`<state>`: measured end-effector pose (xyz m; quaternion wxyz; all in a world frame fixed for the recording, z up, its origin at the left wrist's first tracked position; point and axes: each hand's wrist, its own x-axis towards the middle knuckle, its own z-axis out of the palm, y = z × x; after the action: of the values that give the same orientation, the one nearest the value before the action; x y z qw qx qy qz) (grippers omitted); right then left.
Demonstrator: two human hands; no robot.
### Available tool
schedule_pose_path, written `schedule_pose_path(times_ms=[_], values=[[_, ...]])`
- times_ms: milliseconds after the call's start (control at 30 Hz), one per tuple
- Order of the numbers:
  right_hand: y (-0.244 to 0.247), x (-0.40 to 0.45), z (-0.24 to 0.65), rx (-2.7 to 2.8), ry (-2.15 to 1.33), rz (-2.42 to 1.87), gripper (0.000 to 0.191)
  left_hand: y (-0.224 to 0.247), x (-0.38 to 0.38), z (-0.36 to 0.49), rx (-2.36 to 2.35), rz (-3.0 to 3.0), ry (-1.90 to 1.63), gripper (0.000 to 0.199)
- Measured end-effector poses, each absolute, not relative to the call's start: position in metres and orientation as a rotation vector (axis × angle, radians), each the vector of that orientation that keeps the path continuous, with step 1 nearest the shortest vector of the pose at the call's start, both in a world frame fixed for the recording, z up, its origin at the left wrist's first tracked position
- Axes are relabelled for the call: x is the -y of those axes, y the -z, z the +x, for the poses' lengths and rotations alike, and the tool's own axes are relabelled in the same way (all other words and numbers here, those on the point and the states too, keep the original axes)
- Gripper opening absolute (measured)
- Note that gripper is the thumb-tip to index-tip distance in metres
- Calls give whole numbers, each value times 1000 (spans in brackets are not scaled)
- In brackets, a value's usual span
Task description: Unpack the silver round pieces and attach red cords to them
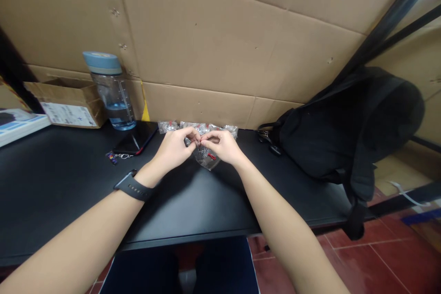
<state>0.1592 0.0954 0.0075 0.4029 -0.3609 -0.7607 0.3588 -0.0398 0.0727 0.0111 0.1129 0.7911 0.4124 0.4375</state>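
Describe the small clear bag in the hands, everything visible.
The bag is small, clear and crinkly, plastic by its look. Red bits and something metallic show through it; what they are is too small to tell. It hangs tilted from its top edge, which the left hand and right hand pinch between fingertips, just over the black table. More clear bags lie behind it by the cardboard wall.
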Motion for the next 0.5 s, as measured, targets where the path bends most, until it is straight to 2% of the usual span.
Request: schedule_pose_path(times_ms=[133,267,500], values=[[-11,-92,158,2015,-731,-933,12,-12,-72,-38,-1204,2342,-1289,9],[-10,-90,156,2117,-547,-919,9,-11,-72,-38,-1155,2381,-1227,20],[-7,-93,157,2141,-430,-855,8,-17,-69,-36,-1214,2338,-1171,24]])
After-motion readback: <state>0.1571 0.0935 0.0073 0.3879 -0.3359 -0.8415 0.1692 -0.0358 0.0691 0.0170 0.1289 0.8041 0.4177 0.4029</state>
